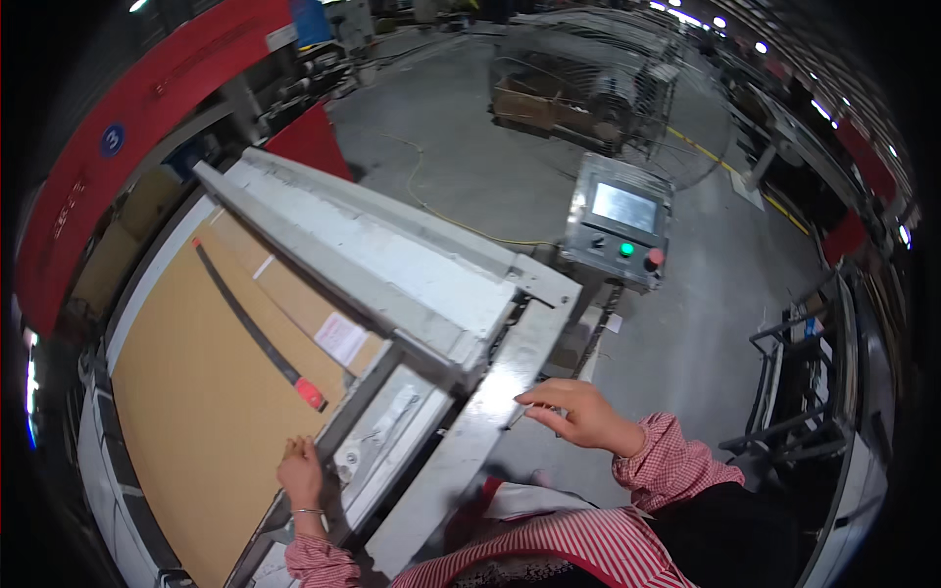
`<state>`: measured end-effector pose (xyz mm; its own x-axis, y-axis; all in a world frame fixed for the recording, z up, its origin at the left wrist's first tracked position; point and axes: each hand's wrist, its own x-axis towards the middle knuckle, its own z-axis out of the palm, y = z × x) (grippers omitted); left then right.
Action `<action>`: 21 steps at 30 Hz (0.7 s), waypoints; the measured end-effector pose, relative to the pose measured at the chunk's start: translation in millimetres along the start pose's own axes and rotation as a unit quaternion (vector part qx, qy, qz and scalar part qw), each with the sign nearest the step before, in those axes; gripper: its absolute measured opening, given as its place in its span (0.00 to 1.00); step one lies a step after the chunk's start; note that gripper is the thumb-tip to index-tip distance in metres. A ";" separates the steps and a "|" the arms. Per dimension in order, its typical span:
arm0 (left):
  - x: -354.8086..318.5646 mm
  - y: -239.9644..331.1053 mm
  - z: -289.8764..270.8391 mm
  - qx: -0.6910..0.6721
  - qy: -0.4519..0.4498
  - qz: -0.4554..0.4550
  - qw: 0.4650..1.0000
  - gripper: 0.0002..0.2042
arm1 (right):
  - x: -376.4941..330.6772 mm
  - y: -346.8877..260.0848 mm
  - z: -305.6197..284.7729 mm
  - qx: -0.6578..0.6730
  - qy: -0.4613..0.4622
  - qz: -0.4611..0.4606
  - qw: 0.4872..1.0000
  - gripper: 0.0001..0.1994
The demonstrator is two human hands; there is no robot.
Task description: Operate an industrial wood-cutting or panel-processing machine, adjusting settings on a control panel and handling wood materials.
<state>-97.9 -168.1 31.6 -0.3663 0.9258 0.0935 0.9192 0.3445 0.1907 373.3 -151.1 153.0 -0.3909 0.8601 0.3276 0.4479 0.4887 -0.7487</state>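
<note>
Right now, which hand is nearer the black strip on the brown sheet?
The left hand, just below the strip's pinkish-red lower end. The right hand is farther off, at the metal bar's edge.

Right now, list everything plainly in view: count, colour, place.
Sheet: one, brown, left half
Strip: one, black and red, on the sheet
Label: one, white, beside the beam
Beam: one, pale grey, centre left
Metal bar: one, silver, centre
Control panel: one, grey, right of centre
Red panel: one, red, upper left
Wire cage: one, grey, upper centre
Sleeves: two, red-white, forearms
Left hand: one, bare, at the sheet's edge
Right hand: one, bare, at the metal bar
</note>
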 end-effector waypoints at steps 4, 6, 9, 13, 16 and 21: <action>8.7 17.5 -2.2 0.026 -0.037 0.000 0.999 0.24 | -55.8 50.4 -78.5 -0.052 0.074 0.087 0.992 0.09; 10.0 14.7 6.6 0.044 -0.038 -0.030 0.998 0.28 | -69.0 75.3 -112.2 -0.088 0.151 0.131 0.976 0.08; 6.4 11.9 15.6 -0.003 0.008 -0.043 0.999 0.30 | -65.8 117.0 -145.9 -0.148 0.223 0.090 0.959 0.07; 9.7 24.2 19.4 0.046 0.006 -0.065 0.997 0.32 | -41.0 174.5 -175.2 -0.210 0.264 0.070 0.939 0.07; 6.2 47.3 26.5 0.064 0.074 -0.131 0.986 0.32 | -19.1 215.9 -193.0 -0.287 0.276 0.075 0.914 0.07; 7.6 58.6 30.8 0.039 0.087 -0.166 0.981 0.32 | 21.8 287.9 -212.6 -0.350 0.286 0.070 0.889 0.06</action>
<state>-42.4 -136.1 13.4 -0.6610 0.7219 0.2047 0.7503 0.6404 0.1641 664.7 39.5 67.1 0.0918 0.7558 0.6483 0.9289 0.1695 -0.3292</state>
